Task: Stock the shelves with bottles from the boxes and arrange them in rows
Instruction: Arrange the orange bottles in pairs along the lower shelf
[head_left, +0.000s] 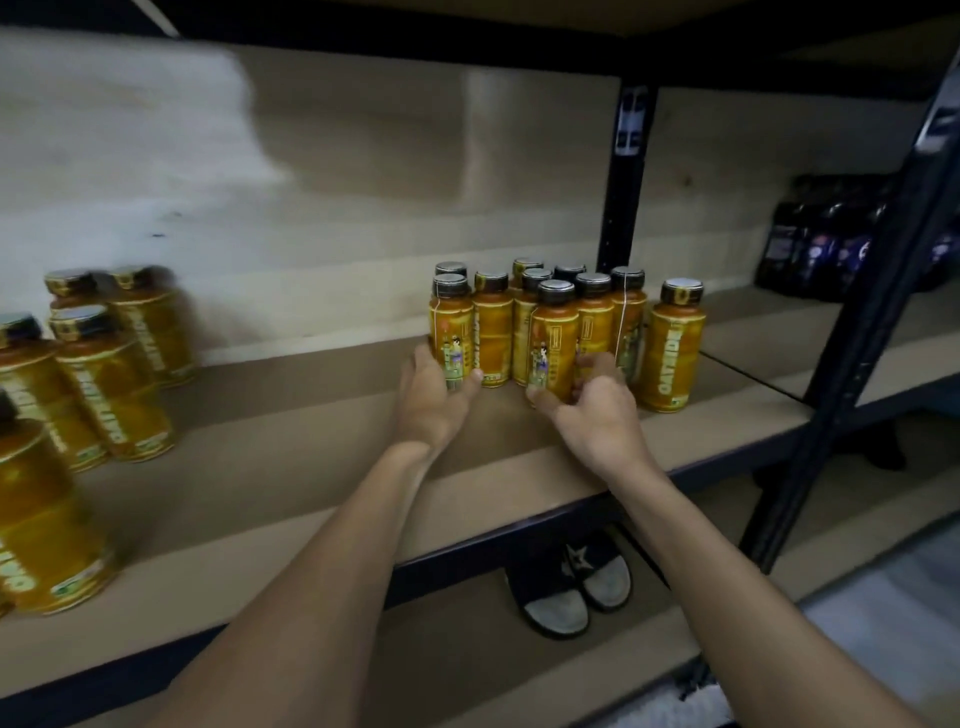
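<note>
yellow bottles (493, 332) clustered on the shelf (311, 441)
my left hand (428, 402) grips the left bottle (451, 327), my right hand (600, 415) grips the front bottle (553, 338)

I log the bottles (670, 358) as amber-yellow, with gold labels, pale lettering and a small green mark low down. Some show tiny multicoloured cartoon figures. Caps (681, 291) dark, gold band beneath. Shelf board (311, 441) tan, frame (621, 208) black. Far-right containers (810, 244) dark, purple-blue labels. Slippers (571, 587) navy, white star, grey insoles.
</note>
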